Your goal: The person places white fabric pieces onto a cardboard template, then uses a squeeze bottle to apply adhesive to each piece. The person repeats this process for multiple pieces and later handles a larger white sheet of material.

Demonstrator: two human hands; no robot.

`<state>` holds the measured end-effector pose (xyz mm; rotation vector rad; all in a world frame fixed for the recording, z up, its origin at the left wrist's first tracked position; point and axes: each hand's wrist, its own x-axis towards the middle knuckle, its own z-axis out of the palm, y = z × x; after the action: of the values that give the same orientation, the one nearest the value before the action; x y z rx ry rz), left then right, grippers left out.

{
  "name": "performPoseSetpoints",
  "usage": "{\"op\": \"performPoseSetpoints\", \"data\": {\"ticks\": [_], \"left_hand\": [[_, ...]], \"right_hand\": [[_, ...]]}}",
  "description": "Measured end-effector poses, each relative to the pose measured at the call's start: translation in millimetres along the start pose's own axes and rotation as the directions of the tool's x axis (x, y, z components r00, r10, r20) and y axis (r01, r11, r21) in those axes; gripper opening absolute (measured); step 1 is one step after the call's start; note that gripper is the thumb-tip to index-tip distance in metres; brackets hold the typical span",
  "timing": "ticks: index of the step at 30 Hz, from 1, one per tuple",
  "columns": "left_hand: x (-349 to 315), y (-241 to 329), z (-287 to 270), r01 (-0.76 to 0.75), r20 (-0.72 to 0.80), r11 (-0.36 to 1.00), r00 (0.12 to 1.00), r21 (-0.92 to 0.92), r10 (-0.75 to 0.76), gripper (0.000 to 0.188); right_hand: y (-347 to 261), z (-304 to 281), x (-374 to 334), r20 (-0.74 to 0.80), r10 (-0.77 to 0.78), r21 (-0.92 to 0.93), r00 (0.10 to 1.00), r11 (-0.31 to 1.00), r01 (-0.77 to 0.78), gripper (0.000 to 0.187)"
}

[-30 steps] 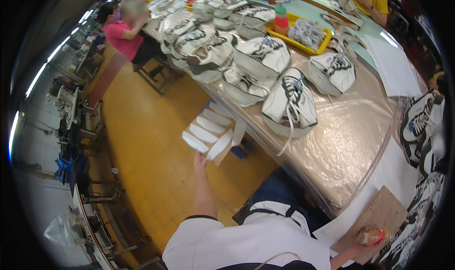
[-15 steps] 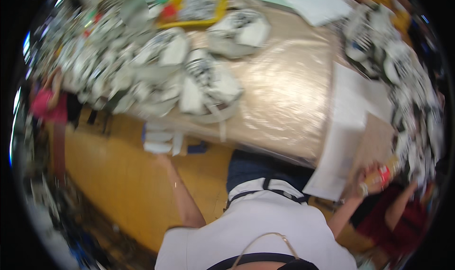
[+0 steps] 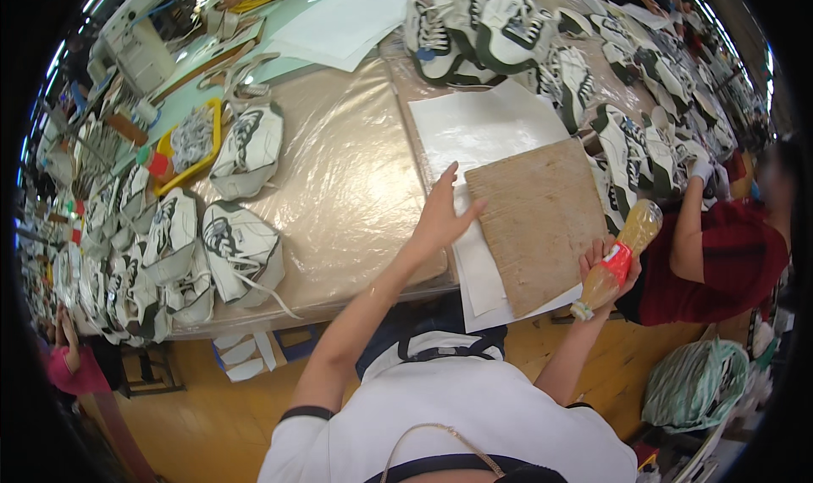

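Observation:
My right hand (image 3: pixel 603 275) is wrapped around a yellowish see-through bottle (image 3: pixel 637 229) with a red band round its middle. It is tilted, its rounded end up and away to the right and its narrow pale end low by my wrist. My left hand (image 3: pixel 445 216) is open, fingers spread, with nothing in it. It hovers at the left edge of a brown board (image 3: pixel 538 220); whether it touches the board I cannot tell. White sheets (image 3: pixel 483 127) lie beneath the board.
White-and-dark sneaker uppers (image 3: pixel 246 250) stand at the table's left, beside a yellow tray (image 3: pixel 216 119) of laces. More sneakers (image 3: pixel 512 30) pile up at the far right. A co-worker in dark red (image 3: pixel 724 254) is close on my right. A sewing machine (image 3: pixel 140 47) stands far left.
The view has swung to the right. My left hand has come up from below the table's front edge to beside the brown board. My right hand still holds the bottle.

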<state>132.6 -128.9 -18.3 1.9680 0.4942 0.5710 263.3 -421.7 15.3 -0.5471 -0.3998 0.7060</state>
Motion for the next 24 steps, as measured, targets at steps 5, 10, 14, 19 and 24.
{"op": "performPoseSetpoints", "data": {"ticks": [5,10,14,19,24], "left_hand": [[64.6,-21.0,34.9,0.194,0.223,0.980,0.958,-0.031,-0.183,0.057],[47.2,-40.7,-79.3,0.176,0.086,0.795,0.984,-0.581,-0.155,0.030],[21.8,-75.9,-202.6,0.296,-0.292,0.929,0.889,-0.222,-0.353,0.051],[6.2,-116.1,-252.1,0.305,-0.550,0.820,0.835,0.485,0.015,0.061],[-5.7,-85.0,-151.7,0.186,-0.335,0.453,0.901,0.872,0.276,0.067]], "right_hand": [[-29.2,-33.2,-81.5,-0.254,-0.296,-0.331,0.921,0.921,0.205,0.064],[-48.7,-41.7,-134.8,-0.548,-0.328,-0.509,0.770,0.861,0.004,0.063],[-51.9,-36.8,-131.8,-0.597,-0.136,-0.454,0.790,0.870,-0.193,0.057],[-40.6,-25.2,-91.3,-0.528,-0.058,-0.561,0.847,0.773,-0.297,0.056],[-36.6,-13.8,-43.9,-0.509,0.100,-0.599,0.855,0.673,-0.435,0.063]]}}
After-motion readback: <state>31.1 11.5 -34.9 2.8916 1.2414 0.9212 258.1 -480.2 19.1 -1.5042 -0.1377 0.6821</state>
